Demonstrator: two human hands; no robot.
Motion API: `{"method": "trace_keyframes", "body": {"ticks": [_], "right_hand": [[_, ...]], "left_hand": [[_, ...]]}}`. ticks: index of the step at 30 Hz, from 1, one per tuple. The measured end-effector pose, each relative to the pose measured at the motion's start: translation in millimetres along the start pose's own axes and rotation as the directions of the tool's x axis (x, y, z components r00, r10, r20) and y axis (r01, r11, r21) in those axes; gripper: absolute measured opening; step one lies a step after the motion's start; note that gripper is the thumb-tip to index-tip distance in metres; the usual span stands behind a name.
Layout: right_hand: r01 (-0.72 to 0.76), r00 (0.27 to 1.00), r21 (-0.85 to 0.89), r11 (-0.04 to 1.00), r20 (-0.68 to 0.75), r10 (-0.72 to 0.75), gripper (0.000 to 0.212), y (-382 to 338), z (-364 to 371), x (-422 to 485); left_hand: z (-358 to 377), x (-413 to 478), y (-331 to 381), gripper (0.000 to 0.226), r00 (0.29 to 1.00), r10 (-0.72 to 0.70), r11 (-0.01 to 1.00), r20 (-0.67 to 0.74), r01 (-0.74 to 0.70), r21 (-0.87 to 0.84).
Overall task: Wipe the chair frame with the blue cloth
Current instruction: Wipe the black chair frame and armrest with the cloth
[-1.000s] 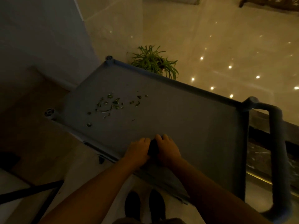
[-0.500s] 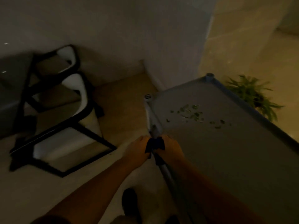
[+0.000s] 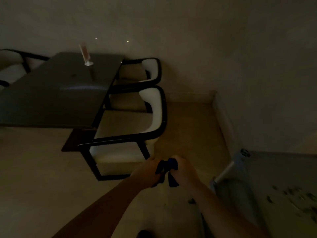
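Holding a bunched blue cloth (image 3: 167,170) between both hands, left hand (image 3: 145,171) and right hand (image 3: 184,171) each in a closed grip on the fabric, just above the floor (image 3: 42,177) in a dim room. Nearest chair frame (image 3: 120,137), black tubing round pale cushions, just ahead and left of the hands, not yet touched; a second chair (image 3: 151,71) behind it, both tucked against a dark surface (image 3: 60,93) carrying a small upright stand (image 3: 85,54). Grey cart (image 3: 274,186) at lower right, strewn with green scraps. Step in hand, by the look of it: readying the cloth before the first pass. Best done by folding to a flat pad, wrapping it round the top rail and drawing along its length, then down each leg, keeping clear of the pale upholstery.
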State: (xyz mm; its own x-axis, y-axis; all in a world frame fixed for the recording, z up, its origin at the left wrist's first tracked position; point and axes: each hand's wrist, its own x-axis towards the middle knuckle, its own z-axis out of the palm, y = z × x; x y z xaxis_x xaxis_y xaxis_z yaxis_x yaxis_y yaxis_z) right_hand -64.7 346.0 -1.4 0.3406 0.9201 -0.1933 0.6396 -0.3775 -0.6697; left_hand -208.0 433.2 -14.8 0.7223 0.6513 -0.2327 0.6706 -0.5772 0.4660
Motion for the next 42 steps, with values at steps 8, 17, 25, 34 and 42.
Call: {"method": "trace_keyframes", "body": {"ticks": [8,17,25,34,42], "right_hand": [[-0.066,0.998,-0.02,0.998,-0.007,0.065,0.012,-22,23,72],[-0.116,0.993,0.006,0.993,0.029,0.116,0.022,3,13,160],[-0.182,0.982,0.108,0.977,0.061,0.176,0.03,47,-5,299],[-0.311,0.934,0.322,0.894,0.279,0.224,0.049,81,12,365],[-0.393,0.916,0.216,0.894,0.177,0.36,0.034,93,35,368]], "left_hand": [[-16,42,-48,0.045,0.999,0.033,0.969,-0.039,-0.041,-0.242],[-23,143,-71,0.021,0.998,-0.062,0.965,-0.006,0.058,-0.256],[-31,280,-90,0.026,0.972,-0.232,0.949,0.039,0.234,-0.213],[-11,341,-100,0.018,0.982,-0.162,0.968,0.092,0.176,-0.176],[6,344,-116,0.034,0.906,-0.414,0.87,0.082,0.421,-0.257]]}}
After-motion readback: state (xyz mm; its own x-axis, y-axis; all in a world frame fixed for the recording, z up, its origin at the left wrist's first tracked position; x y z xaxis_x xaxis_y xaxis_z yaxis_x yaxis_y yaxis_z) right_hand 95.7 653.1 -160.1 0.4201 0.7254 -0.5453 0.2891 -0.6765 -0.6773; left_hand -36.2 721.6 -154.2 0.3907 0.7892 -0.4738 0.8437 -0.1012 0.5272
